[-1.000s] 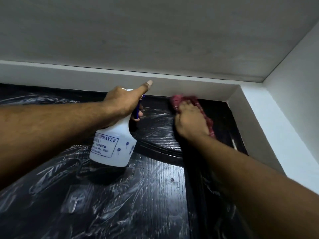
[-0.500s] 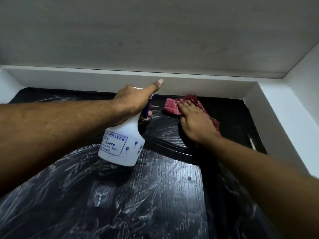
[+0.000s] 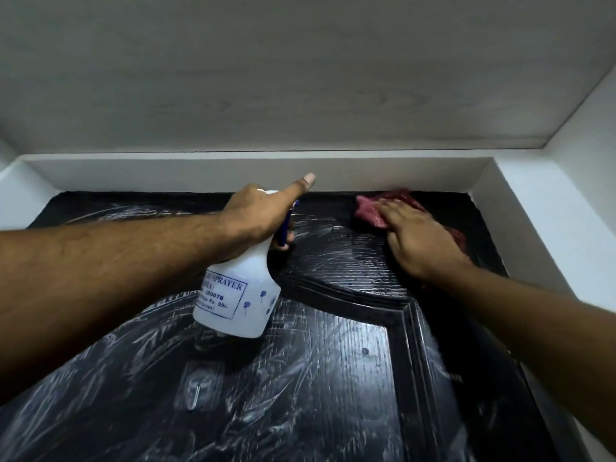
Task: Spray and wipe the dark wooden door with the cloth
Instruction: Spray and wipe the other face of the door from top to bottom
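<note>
The dark wooden door [image 3: 333, 378] fills the lower half of the view, its grain streaked with wet smears. My left hand [image 3: 260, 215] grips a white spray bottle [image 3: 236, 295] with a blue trigger, index finger pointing up toward the frame. My right hand [image 3: 416, 241] lies flat on a red cloth [image 3: 370, 208], pressing it against the door's top right part just under the frame. Most of the cloth is hidden beneath the palm.
A white door frame [image 3: 233, 171] runs along the door's top edge, with a white wall [image 3: 550, 228] close on the right. A grey ceiling [image 3: 300, 78] is above. A small clear adhesive hook [image 3: 196, 391] is stuck on the door's lower panel.
My right hand has slid the cloth along the door's top edge, flattening out on it. The view has shifted so more of the door and frame shows. The bottle stays gripped.
</note>
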